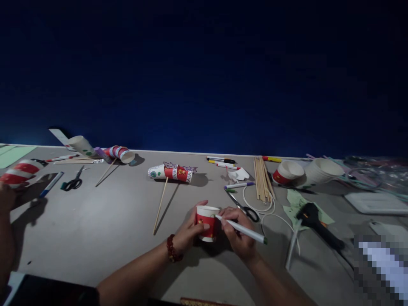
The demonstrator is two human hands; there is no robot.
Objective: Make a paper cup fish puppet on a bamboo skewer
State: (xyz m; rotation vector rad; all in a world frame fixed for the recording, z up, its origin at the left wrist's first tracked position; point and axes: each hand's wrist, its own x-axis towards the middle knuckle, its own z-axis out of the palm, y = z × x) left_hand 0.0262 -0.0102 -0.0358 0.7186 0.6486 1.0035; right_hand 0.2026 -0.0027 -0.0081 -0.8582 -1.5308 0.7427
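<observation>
My left hand [188, 233] is wrapped round a small white paper cup with a red band [206, 222], holding it just above the grey table [105, 221]. My right hand [237, 231] pinches a white marker with a green cap [244, 230], its tip resting against the cup's rim. A beaded bracelet [171, 248] sits on my left wrist.
Cup figures on sticks [172, 173] lie behind the cup. Scissors [245, 208], wooden sticks [263, 180], markers [223, 161], stacked cups [288, 171] and a black glue gun [314, 221] lie to the right. Another person's hand [9, 195] holds a striped cup [21, 171] at far left, near scissors [73, 182].
</observation>
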